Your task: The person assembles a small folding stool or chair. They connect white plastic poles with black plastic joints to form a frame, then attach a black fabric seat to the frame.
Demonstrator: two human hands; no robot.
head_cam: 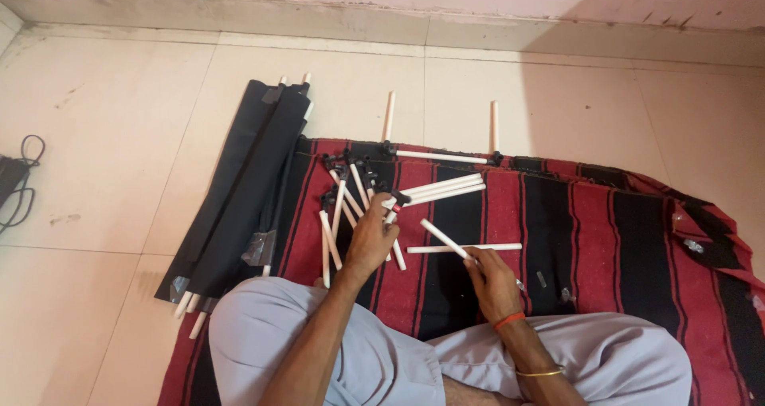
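Note:
I sit cross-legged on a red and black striped blanket point(606, 239). My right hand point(492, 282) grips one short white rod point(445, 239) by its near end, the rod angled up to the left. My left hand point(370, 239) rests on a cluster of white rods with black end connectors point(347, 191), its fingers closed around one or more of them near a black connector point(401, 199). Another white rod point(466, 248) lies flat between the two hands.
A U-shaped frame of white rods and black corner joints point(442, 156) lies at the blanket's far edge. Folded black fabric panels with rods inside point(247, 183) lie on the tile floor at left. A black cable point(20, 183) sits at far left. A wall runs along the top.

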